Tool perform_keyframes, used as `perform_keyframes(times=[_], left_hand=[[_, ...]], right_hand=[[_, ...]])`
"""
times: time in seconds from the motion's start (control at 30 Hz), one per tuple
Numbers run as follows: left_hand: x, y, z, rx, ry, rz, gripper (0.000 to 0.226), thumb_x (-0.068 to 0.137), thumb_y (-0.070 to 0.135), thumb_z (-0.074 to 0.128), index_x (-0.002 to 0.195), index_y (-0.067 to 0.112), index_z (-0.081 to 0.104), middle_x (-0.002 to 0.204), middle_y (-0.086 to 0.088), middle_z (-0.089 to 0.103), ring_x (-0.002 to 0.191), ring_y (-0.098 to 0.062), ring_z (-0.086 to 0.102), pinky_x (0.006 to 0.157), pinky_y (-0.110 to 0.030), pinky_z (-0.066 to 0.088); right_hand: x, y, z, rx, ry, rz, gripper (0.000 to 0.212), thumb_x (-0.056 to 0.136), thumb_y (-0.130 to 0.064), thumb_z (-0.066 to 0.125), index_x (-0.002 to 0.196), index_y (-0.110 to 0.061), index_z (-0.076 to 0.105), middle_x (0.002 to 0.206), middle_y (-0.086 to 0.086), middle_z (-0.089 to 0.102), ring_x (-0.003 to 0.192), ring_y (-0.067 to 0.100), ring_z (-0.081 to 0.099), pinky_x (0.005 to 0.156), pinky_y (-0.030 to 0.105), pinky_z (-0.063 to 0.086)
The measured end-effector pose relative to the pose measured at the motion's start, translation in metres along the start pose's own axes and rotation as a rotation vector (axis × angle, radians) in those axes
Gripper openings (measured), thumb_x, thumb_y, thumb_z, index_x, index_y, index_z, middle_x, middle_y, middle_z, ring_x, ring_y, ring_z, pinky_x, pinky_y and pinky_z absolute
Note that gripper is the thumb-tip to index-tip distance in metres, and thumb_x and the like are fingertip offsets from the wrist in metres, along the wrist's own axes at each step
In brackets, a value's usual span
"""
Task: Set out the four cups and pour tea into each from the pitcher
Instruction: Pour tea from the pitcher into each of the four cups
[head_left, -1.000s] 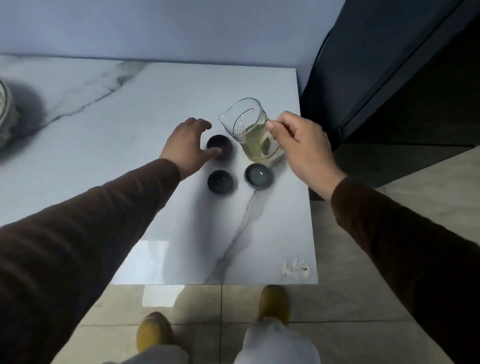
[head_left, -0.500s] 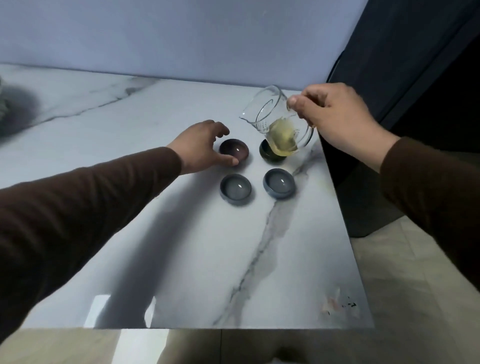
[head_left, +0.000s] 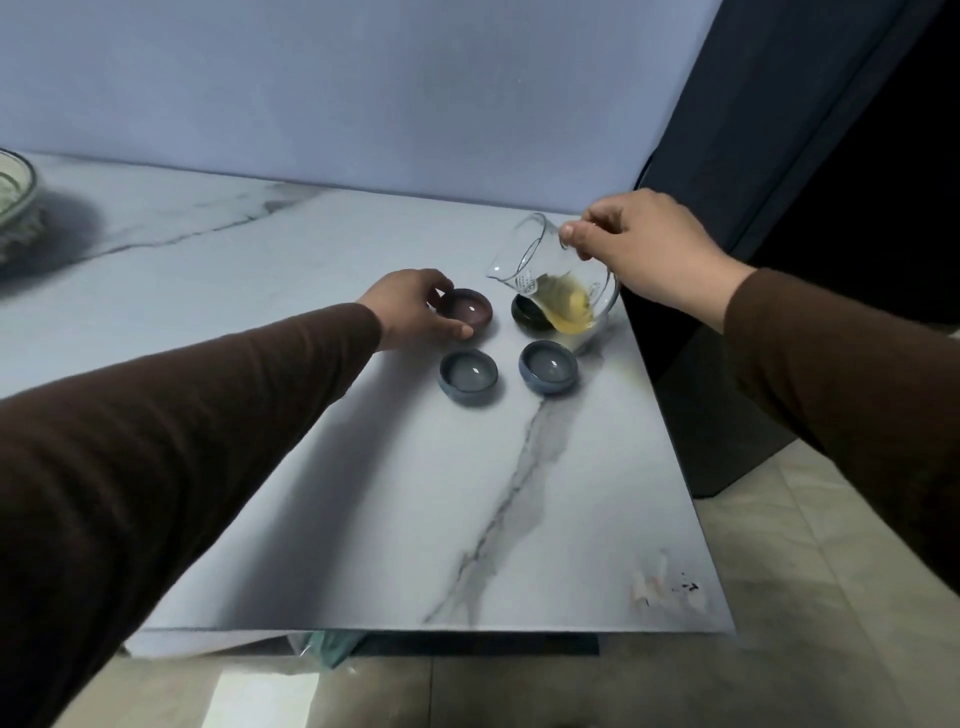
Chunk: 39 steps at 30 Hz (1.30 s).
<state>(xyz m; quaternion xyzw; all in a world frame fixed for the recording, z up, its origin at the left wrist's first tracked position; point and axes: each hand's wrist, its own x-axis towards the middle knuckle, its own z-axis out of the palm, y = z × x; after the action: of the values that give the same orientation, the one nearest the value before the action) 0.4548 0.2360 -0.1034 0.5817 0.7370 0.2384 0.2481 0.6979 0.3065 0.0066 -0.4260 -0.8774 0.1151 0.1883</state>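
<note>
Several small cups stand in a square near the table's right edge. My left hand (head_left: 415, 309) grips the brown cup (head_left: 466, 309) at the back left, thumb and fingers on its rim. My right hand (head_left: 639, 249) holds the glass pitcher (head_left: 550, 280) in the air, tilted to the left, yellow tea pooled in its lower side. Its body partly hides the dark cup (head_left: 527, 314) at the back right. Two blue-grey cups sit in front, one on the left (head_left: 467, 375) and one on the right (head_left: 548, 366).
The white marble table (head_left: 363, 493) ends close to the right of the cups, with a dark cabinet (head_left: 779, 156) beyond that edge. A bowl (head_left: 13, 192) stands at the far left. Tiled floor lies below.
My right hand has lifted the pitcher off the table and tilted it leftward above the back right cup. My left hand has stayed on the brown cup.
</note>
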Motion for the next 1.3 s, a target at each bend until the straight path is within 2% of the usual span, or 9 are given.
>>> perform_keyframes(times=[0.07, 0.1, 0.23, 0.4, 0.53, 0.67, 0.83, 0.93, 1.3], left_hand=[[-0.003, 0.003, 0.000, -0.024, 0.007, -0.007, 0.072, 0.070, 0.042, 0.084, 0.133, 0.021, 0.057, 0.121, -0.003, 0.064, 0.110, -0.021, 0.059, 0.095, -0.029, 0.046], [-0.001, 0.002, 0.000, -0.025, 0.008, -0.011, 0.070, 0.071, 0.041, 0.084, 0.132, 0.020, 0.058, 0.121, -0.003, 0.064, 0.110, -0.021, 0.059, 0.094, -0.029, 0.046], [-0.004, 0.005, 0.001, -0.003, 0.025, -0.017, 0.064, 0.072, 0.038, 0.084, 0.129, 0.018, 0.060, 0.120, -0.005, 0.066, 0.107, -0.021, 0.060, 0.091, -0.028, 0.045], [-0.005, 0.009, 0.000, -0.002, 0.019, -0.041, 0.063, 0.072, 0.036, 0.084, 0.128, 0.018, 0.062, 0.117, -0.003, 0.066, 0.098, -0.016, 0.057, 0.087, -0.025, 0.041], [-0.002, 0.007, 0.000, 0.000, 0.021, -0.045, 0.063, 0.072, 0.037, 0.084, 0.128, 0.019, 0.063, 0.117, -0.003, 0.066, 0.101, -0.018, 0.058, 0.089, -0.027, 0.044], [0.000, 0.004, 0.002, -0.016, 0.023, -0.043, 0.063, 0.071, 0.038, 0.084, 0.127, 0.020, 0.063, 0.116, -0.002, 0.065, 0.101, -0.019, 0.058, 0.089, -0.027, 0.044], [0.001, 0.002, 0.003, -0.036, 0.028, -0.028, 0.063, 0.071, 0.037, 0.085, 0.127, 0.019, 0.062, 0.116, -0.002, 0.065, 0.098, -0.016, 0.056, 0.086, -0.025, 0.042], [0.001, 0.002, 0.002, -0.033, 0.028, -0.025, 0.063, 0.071, 0.037, 0.084, 0.128, 0.019, 0.062, 0.118, -0.002, 0.064, 0.101, -0.017, 0.057, 0.089, -0.026, 0.044], [-0.001, 0.002, 0.002, -0.056, 0.029, -0.012, 0.062, 0.073, 0.035, 0.083, 0.129, 0.018, 0.062, 0.119, -0.003, 0.064, 0.102, -0.017, 0.056, 0.088, -0.026, 0.043]], right_hand=[[-0.001, -0.002, -0.001, -0.023, -0.009, -0.018, 0.038, 0.091, -0.054, 0.055, 0.079, -0.022, 0.071, 0.079, -0.007, 0.071, 0.079, 0.016, 0.062, 0.072, 0.033, 0.046], [0.001, -0.001, 0.000, -0.030, -0.011, -0.014, 0.039, 0.091, -0.055, 0.055, 0.080, -0.021, 0.071, 0.079, -0.006, 0.071, 0.080, 0.017, 0.062, 0.071, 0.033, 0.045], [0.002, -0.003, -0.001, -0.084, -0.020, 0.014, 0.040, 0.088, -0.056, 0.055, 0.066, -0.024, 0.062, 0.066, -0.009, 0.061, 0.072, 0.017, 0.058, 0.064, 0.030, 0.036], [0.006, -0.008, -0.003, -0.128, -0.048, 0.018, 0.039, 0.088, -0.057, 0.054, 0.063, -0.028, 0.059, 0.068, -0.012, 0.062, 0.073, 0.016, 0.058, 0.065, 0.030, 0.037], [0.013, -0.015, -0.001, -0.190, -0.083, -0.026, 0.038, 0.090, -0.056, 0.053, 0.073, -0.024, 0.065, 0.078, -0.005, 0.068, 0.081, 0.023, 0.062, 0.073, 0.034, 0.048], [0.020, -0.021, 0.000, -0.262, -0.119, -0.075, 0.039, 0.093, -0.055, 0.051, 0.082, -0.022, 0.068, 0.084, -0.001, 0.069, 0.085, 0.024, 0.061, 0.077, 0.037, 0.050], [0.027, -0.025, 0.001, -0.315, -0.128, -0.107, 0.034, 0.094, -0.053, 0.052, 0.075, -0.026, 0.060, 0.070, -0.008, 0.057, 0.079, 0.025, 0.056, 0.063, 0.032, 0.035], [0.031, -0.028, 0.002, -0.334, -0.130, -0.123, 0.037, 0.094, -0.052, 0.052, 0.073, -0.022, 0.060, 0.068, -0.006, 0.058, 0.074, 0.024, 0.055, 0.056, 0.030, 0.031], [0.040, -0.041, 0.002, -0.403, -0.172, -0.165, 0.042, 0.094, -0.053, 0.053, 0.071, -0.018, 0.060, 0.066, -0.001, 0.060, 0.070, 0.023, 0.055, 0.056, 0.031, 0.031]])
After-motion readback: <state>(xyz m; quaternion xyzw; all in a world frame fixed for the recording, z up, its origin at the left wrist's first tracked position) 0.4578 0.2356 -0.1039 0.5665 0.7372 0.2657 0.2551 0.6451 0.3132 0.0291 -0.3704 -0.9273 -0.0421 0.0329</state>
